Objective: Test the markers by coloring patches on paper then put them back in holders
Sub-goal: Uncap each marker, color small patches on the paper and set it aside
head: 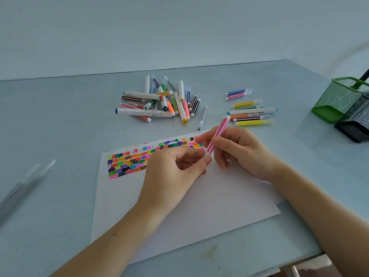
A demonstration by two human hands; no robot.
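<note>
Both hands grip a pink marker over the paper — right hand on its barrel, left hand pinching its lower end — top tilted up and away.

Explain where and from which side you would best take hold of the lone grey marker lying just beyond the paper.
Grip the grey marker around its mid barrel, coming from above with the fingers closing across its width. It lies flat on the table, apart from the pile, so both long sides look free.
</note>
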